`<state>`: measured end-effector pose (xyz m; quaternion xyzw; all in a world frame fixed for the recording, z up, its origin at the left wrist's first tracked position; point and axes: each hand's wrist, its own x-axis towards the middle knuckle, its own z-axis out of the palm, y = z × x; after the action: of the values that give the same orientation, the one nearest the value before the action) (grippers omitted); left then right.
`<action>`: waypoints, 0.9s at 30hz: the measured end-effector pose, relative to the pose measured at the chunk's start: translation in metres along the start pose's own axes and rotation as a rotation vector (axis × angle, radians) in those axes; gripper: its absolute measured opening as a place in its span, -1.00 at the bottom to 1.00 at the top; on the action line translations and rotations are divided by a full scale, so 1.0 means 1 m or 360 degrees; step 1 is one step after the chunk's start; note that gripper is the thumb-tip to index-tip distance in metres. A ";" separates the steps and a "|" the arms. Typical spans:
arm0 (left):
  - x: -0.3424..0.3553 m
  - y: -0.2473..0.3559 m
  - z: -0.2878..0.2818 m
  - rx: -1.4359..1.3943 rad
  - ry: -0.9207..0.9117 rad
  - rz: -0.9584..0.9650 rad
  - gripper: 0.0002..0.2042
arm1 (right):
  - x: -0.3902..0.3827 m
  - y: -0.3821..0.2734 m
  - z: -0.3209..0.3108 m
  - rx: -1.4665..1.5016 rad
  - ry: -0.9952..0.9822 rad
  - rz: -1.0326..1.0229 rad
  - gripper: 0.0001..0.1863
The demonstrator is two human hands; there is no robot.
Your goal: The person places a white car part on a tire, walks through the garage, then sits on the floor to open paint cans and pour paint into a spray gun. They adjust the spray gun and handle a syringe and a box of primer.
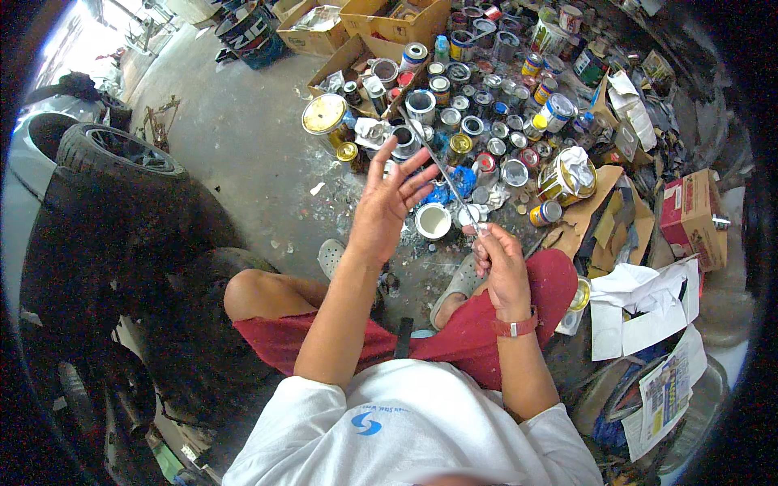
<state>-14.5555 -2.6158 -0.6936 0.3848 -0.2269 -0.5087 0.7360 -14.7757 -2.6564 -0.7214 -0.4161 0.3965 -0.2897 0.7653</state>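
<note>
My right hand (pixel 498 255) is closed around the near end of a long thin rod (pixel 445 172). The rod slants up and to the left, past the fingertips of my other hand, over the cans. Raised at its left, my left hand (pixel 387 194) is open with fingers spread and nothing held in it; whether it touches the rod I cannot tell. Below the rod, on the floor, stands an open can of whitish contents (pixel 433 221). Crumpled blue plastic (pixel 460 183) lies just beyond it. A smaller round white-topped container (pixel 469 215) sits right by my right fingertips.
Many paint cans crowd the floor ahead, among them a large yellowish-lidded can (pixel 326 116) and a paper-stuffed tin (pixel 566 176). Cardboard boxes (pixel 395 18) stand behind. A maroon and brown box (pixel 695 220) and white paper (pixel 644 304) are at right. A wheel (pixel 121 151) lies left.
</note>
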 end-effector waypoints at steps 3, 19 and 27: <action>-0.013 -0.010 0.011 0.0079 -0.0065 -0.0018 -0.36 | -0.001 -0.002 0.004 0.0240 -0.0051 0.0095 -0.67; -0.017 -0.025 -0.056 0.0356 0.0287 -0.0119 -0.46 | 0.012 -0.043 -0.044 -0.0275 0.0229 -0.0555 -0.81; -0.014 -0.120 -0.169 0.0812 0.0553 -0.0609 -0.45 | 0.017 -0.115 -0.114 -0.0494 0.0718 -0.0964 -0.71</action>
<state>-14.5070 -2.5683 -0.8901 0.6722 -0.1422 -0.4912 0.5353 -14.8770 -2.7723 -0.6665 -0.5506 0.4529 -0.5227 0.4675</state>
